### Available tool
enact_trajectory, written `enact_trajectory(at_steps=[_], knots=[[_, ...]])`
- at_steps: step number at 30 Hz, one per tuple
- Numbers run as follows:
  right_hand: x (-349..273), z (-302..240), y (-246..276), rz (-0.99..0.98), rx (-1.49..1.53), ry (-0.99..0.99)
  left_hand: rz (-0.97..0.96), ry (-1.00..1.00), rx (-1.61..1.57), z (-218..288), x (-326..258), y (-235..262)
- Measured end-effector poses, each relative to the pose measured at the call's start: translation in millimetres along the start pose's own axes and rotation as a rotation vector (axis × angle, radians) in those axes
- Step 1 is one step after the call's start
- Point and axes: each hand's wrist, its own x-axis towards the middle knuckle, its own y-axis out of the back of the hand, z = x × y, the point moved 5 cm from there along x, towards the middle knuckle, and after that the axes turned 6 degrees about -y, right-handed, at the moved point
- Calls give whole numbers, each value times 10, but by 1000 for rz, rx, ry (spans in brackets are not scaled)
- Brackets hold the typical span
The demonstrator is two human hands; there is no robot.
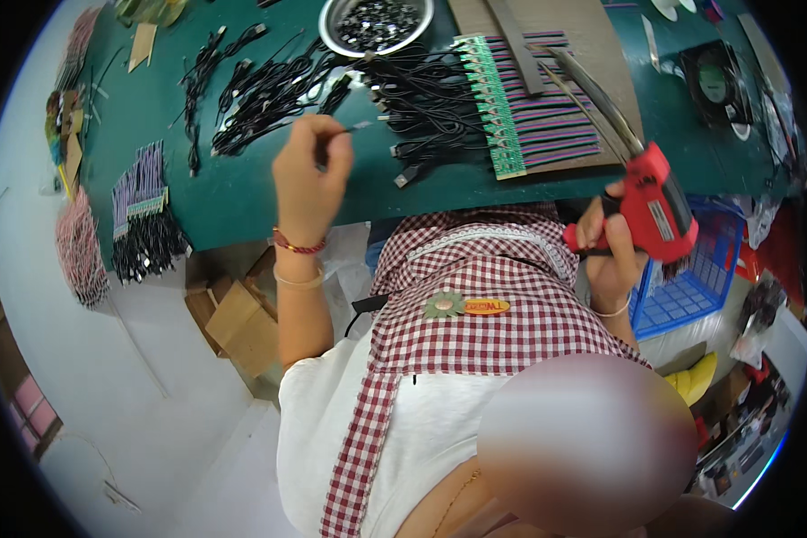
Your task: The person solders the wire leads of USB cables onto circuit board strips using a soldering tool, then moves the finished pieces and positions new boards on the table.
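Note:
My right hand (611, 247) grips a red and black soldering gun (659, 202) by its handle. Its long metal tip and a thin tube beside it point up and left over striped wires (556, 143). Those wires run from a strip of small green circuit boards (495, 117). Black USB cables (430, 99) lie against the strip's left side. Held over the table left of these cables, my left hand (312, 175) has thumb and index finger pinched together. A small, blurred dark and silvery piece shows at its fingertips; I cannot make out what it is.
A metal bowl of small dark parts (377, 27) stands at the back. Loose black cables (273, 94) lie left of it. A metal bar (516, 45) rests across the wires on a brown board (619, 117). At right are a fan (715, 85) and, lower, a blue basket (686, 300).

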Motion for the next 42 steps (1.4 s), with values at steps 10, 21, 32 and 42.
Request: enact_trajectory(at_steps=[10, 21, 32, 42], knots=[[354, 97, -616, -115, -220, -178, -276, 397, -668, 599, -153, -860], [371, 126, -575, -192, -439, -48, -427, 310, -613, 690, -93, -887], [336, 111, -567, -39, -242, -164, -339, 388, -729, 708, -146, -914], [370, 108, -567, -74, -260, -224, -265, 138, -542, 798, -137, -926]])
